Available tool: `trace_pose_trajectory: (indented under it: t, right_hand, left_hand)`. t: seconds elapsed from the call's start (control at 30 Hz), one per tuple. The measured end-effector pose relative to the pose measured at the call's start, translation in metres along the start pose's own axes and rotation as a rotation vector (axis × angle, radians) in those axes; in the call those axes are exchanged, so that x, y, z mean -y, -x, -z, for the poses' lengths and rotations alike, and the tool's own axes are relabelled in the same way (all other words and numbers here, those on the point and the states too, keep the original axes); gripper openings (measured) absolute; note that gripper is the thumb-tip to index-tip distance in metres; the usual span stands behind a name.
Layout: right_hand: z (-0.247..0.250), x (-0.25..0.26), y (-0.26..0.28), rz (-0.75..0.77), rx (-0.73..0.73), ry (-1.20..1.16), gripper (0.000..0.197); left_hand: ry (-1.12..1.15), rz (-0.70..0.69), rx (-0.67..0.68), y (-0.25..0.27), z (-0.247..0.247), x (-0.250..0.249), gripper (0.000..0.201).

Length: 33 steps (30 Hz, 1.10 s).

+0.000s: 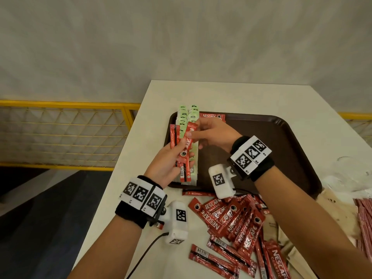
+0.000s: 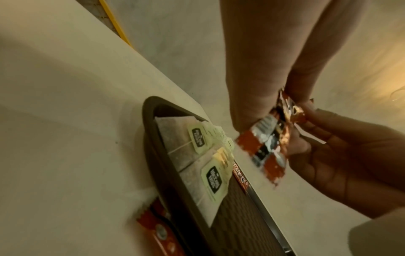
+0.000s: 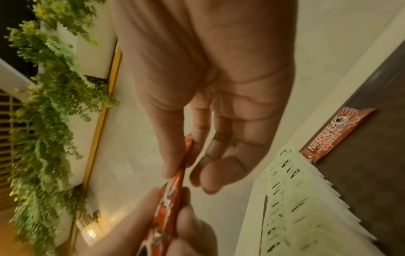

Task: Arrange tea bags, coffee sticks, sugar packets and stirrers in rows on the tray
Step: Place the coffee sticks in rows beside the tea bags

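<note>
The left hand (image 1: 167, 164) gripped a fan of glossy red coffee sticks (image 1: 182, 150); right hand (image 1: 213, 133) fingertips pinched one stick's top end.

Left hand (image 1: 168, 161), palm up, fingers curled in a grip; right hand (image 1: 211, 135) meets it, thumb and forefinger pinching.

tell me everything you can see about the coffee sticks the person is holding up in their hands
The held coffee sticks are a small bunch of long, narrow red sachets with a shiny foil look, white Nescafe lettering, a cup picture and barcodes near the lower ends. They stand roughly upright above the tray's left side, over the rows of tea bags. The left hand grips the bunch from below. The right hand pinches the upper end of one stick between thumb and fingertip. The exact count is unclear.
</note>
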State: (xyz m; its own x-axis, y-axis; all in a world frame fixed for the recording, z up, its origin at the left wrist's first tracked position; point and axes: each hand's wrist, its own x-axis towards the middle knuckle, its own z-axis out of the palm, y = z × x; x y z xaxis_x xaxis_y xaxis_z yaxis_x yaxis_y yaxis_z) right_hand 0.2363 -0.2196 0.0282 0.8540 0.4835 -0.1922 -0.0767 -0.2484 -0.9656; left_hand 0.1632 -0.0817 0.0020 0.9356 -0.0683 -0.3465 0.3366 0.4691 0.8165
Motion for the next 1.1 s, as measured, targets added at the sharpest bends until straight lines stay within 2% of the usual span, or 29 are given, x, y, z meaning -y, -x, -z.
trace_pose_trajectory:
  t: [0.07,0.17,0.27,0.43,0.5,0.7,0.83,1.0,1.1]
  right_hand:
    - [0.001,-0.001,-0.001,-0.013,-0.016,-0.095,0.037]
    - [0.001,-0.003,0.001,-0.011,-0.003,-0.218,0.034]
    - [0.002,-0.004,0.003,0.000,-0.022,-0.238,0.029]
    - [-0.003,-0.001,0.007,0.043,0.048,0.069,0.035]
    - [-0.006,-0.002,0.007,0.072,0.048,0.125,0.032]
    - [0.004,-0.010,0.016,0.005,0.010,0.004,0.011]
    - [0.009,-0.018,0.015,-0.045,0.016,-0.137,0.012]
    - [0.021,-0.024,0.008,-0.021,-0.106,-0.311,0.011]
    - [0.045,-0.029,-0.005,-0.063,-0.272,-0.389,0.010]
  left_hand:
    - [-0.036,-0.015,-0.022,-0.003,0.001,0.002,0.032]
    - [-0.051,-0.052,-0.081,-0.005,0.004,-0.001,0.026]
    - [-0.005,-0.099,-0.148,-0.008,0.009,-0.004,0.020]
    - [-0.075,-0.133,-0.101,-0.009,0.006,-0.006,0.009]
    - [-0.083,-0.126,-0.119,-0.011,0.003,-0.006,0.008]
    - [0.157,-0.174,-0.219,-0.021,0.007,-0.005,0.004]
    - [0.289,-0.197,-0.247,-0.023,0.004,-0.003,0.006]
    - [0.243,-0.202,-0.207,-0.025,0.003,-0.001,0.004]
    - [0.221,-0.171,-0.215,-0.025,0.007,0.000,0.007]
